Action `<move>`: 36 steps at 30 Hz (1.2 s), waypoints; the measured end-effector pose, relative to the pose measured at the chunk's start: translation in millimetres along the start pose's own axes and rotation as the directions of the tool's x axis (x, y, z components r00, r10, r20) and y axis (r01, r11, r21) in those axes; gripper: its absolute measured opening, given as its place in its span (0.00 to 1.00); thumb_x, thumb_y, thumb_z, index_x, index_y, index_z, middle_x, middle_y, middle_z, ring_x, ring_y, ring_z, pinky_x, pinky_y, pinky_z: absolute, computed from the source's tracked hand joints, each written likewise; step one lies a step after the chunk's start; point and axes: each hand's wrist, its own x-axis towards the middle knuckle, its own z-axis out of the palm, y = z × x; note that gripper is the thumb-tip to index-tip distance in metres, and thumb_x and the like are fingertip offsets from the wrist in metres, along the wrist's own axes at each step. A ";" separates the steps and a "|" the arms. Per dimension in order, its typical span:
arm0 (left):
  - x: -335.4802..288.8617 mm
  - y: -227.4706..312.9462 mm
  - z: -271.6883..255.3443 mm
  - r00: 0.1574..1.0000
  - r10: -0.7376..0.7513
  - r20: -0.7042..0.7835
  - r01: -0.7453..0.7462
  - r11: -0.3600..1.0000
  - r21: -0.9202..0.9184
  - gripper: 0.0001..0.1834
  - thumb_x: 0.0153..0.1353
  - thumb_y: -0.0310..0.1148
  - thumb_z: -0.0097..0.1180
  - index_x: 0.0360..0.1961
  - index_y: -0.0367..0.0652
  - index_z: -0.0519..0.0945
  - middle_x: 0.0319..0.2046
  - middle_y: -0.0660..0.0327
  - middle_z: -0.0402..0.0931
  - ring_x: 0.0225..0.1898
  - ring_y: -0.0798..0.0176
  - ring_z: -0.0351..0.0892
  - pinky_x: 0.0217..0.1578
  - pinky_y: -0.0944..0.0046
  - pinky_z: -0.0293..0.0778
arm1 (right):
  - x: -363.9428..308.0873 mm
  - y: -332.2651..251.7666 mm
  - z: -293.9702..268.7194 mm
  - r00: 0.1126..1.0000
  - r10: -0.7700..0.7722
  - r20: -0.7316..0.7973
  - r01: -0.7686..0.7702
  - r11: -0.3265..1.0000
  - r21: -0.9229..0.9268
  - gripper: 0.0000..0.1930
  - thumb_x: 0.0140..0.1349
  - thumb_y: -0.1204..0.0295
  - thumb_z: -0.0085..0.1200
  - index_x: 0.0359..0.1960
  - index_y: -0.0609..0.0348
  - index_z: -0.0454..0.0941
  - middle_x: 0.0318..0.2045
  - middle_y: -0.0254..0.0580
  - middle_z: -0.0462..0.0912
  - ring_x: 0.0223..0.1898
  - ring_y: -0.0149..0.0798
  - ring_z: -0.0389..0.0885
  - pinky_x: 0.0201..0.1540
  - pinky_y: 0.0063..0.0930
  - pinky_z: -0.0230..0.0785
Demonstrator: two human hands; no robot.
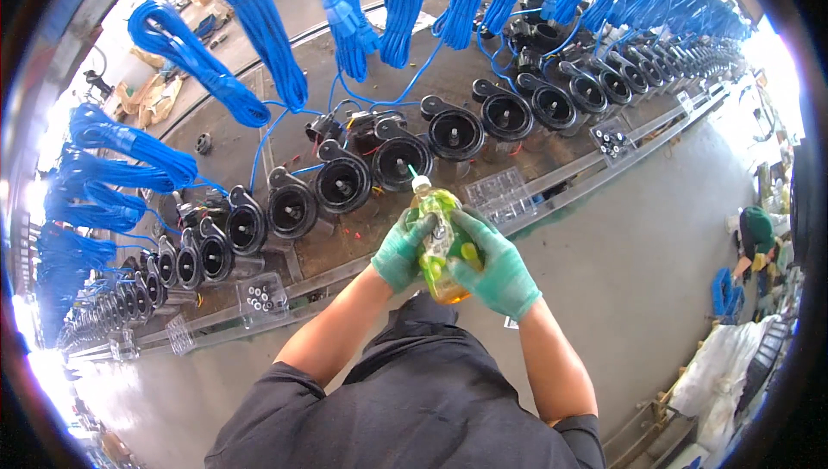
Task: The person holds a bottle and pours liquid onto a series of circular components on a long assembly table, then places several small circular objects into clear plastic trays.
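Between my gloved hands is a clear plastic bottle point(441, 232) of yellowish liquid with a green label and a thin nozzle on its white cap. My left hand point(402, 250), in a green glove, wraps its left side. From the right, my right hand point(498, 265) grips the bottle, its fingers closed around the label and lower body. The nozzle tip points at the centre of a round black pump housing point(402, 162) with a shaft in the middle; whether it touches cannot be made out. Another black housing point(342, 184) stands just left.
A long curved row of similar black housings point(454, 131) lines the bench. Bundled blue cables point(250, 29) hang above it. Clear trays hold small round parts point(261, 297) along the metal rail point(561, 193). A worker in a green cap point(757, 229) is at the far right.
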 end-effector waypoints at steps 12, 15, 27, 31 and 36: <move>88.0 -22.6 17.1 0.999 -0.049 -0.023 0.048 0.998 -0.047 0.32 0.66 0.39 0.70 0.65 0.41 0.70 0.55 0.60 0.80 0.55 0.63 0.83 0.56 0.59 0.82 | 28.5 -0.4 -62.5 0.982 0.173 -0.078 -0.173 0.985 -0.002 0.35 0.59 0.80 0.61 0.72 0.62 0.70 0.72 0.52 0.70 0.71 0.45 0.70 0.72 0.35 0.61; 89.6 -24.0 15.2 0.994 -0.040 -0.099 0.038 0.999 -0.022 0.33 0.66 0.37 0.70 0.66 0.41 0.69 0.57 0.60 0.79 0.56 0.61 0.82 0.58 0.58 0.80 | 35.6 0.6 -66.8 0.977 0.205 -0.066 -0.208 0.978 -0.037 0.35 0.59 0.81 0.60 0.72 0.62 0.70 0.73 0.52 0.69 0.72 0.44 0.69 0.73 0.35 0.61; 116.6 -28.9 60.7 0.998 -0.022 -0.060 0.022 1.000 0.001 0.31 0.69 0.33 0.66 0.70 0.42 0.67 0.59 0.59 0.78 0.60 0.62 0.80 0.61 0.59 0.79 | 33.0 -3.3 -111.7 0.990 0.110 -0.089 -0.115 0.991 -0.061 0.35 0.58 0.78 0.62 0.70 0.64 0.70 0.72 0.59 0.68 0.72 0.53 0.70 0.71 0.38 0.66; 152.8 -40.4 72.0 0.996 -0.054 0.071 0.053 0.998 0.025 0.31 0.70 0.41 0.65 0.68 0.41 0.69 0.58 0.60 0.79 0.58 0.65 0.80 0.60 0.60 0.78 | 34.3 7.5 -134.6 0.977 0.138 -0.161 -0.156 0.982 -0.108 0.34 0.60 0.79 0.58 0.71 0.65 0.69 0.72 0.59 0.68 0.72 0.51 0.71 0.70 0.37 0.66; 179.2 -67.4 73.2 0.998 -0.044 0.038 0.045 0.999 -0.013 0.29 0.69 0.42 0.66 0.66 0.42 0.73 0.55 0.62 0.81 0.54 0.65 0.83 0.55 0.61 0.81 | 42.7 35.1 -166.4 0.980 0.160 -0.115 -0.164 0.986 -0.026 0.34 0.59 0.80 0.59 0.71 0.65 0.70 0.71 0.55 0.70 0.70 0.47 0.73 0.71 0.35 0.65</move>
